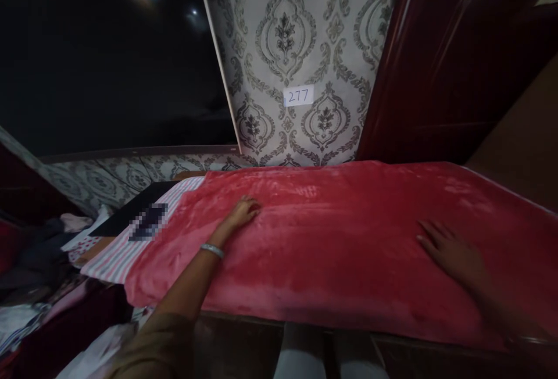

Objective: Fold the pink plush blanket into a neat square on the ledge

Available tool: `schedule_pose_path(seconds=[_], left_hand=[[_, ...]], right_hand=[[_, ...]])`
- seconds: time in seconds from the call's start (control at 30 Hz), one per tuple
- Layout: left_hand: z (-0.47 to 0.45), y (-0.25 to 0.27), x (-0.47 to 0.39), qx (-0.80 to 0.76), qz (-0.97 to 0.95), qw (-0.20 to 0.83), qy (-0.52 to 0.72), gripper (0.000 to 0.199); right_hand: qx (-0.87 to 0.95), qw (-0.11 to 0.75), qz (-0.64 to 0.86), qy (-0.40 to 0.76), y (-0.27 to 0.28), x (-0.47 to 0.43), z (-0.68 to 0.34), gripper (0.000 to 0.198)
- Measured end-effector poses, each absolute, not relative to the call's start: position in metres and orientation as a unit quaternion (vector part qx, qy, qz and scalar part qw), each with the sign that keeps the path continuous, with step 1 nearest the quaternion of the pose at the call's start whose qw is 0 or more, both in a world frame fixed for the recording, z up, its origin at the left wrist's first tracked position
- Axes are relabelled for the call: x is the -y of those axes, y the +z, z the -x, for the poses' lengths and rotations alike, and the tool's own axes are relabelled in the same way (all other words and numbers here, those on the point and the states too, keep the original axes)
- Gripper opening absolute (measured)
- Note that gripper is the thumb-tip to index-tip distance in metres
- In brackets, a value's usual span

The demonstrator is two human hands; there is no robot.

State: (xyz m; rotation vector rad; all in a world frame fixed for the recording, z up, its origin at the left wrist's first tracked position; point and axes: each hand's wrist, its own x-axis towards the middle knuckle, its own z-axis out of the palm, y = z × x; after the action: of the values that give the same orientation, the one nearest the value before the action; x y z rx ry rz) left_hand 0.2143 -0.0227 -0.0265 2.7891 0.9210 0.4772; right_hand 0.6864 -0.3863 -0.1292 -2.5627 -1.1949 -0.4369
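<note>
Both hands, left hand [243, 211]; right hand [449, 249], flat on red blanket [340, 233].

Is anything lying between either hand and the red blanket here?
Nothing visible. The left hand and the right hand both rest directly on the red blanket, palms down, with no object under them.

1. A red blanket [340, 233] is spread flat over the bed.
2. The left hand [243, 213] rests on the blanket, fingers curled, with a bracelet [212, 250] on the wrist.
3. The right hand [449, 248] lies flat on the blanket, fingers spread.
4. A striped sheet [117, 254] shows beside the blanket's left edge.
5. A label [299, 96] reading 277 is on the patterned wall.
</note>
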Motion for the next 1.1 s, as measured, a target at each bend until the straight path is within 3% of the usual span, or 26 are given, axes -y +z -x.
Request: schedule_pose_path(seconds=[0.13,0.37,0.53,0.73,0.93,1.1], left_hand=[[-0.227,-0.042,0.031,-0.328,-0.928,0.078,0.163,0.015],[-0.236,-0.045,0.034,-0.363,-0.911,0.074,0.181,0.017],[-0.236,-0.035,0.038,-0.365,-0.904,0.087,0.206,0.018],[-0.225,-0.01,0.046,-0.345,-0.906,0.101,0.224,0.017],[-0.214,0.006,0.064,-0.322,-0.907,0.088,0.257,0.017],[-0.209,0.006,0.078,-0.304,-0.911,0.044,0.277,0.013]], right_hand=[[0.417,0.129,0.895,-0.094,-0.124,0.388,-0.684,0.06],[0.404,0.148,0.898,-0.093,-0.111,0.386,-0.679,0.058],[0.508,0.254,0.809,-0.147,-0.107,0.352,-0.659,0.059],[0.634,0.346,0.683,-0.109,-0.105,0.284,-0.604,0.044],[0.654,0.315,0.683,-0.083,-0.101,0.244,-0.576,0.051],[0.681,0.296,0.664,-0.087,-0.093,0.239,-0.572,0.024]])
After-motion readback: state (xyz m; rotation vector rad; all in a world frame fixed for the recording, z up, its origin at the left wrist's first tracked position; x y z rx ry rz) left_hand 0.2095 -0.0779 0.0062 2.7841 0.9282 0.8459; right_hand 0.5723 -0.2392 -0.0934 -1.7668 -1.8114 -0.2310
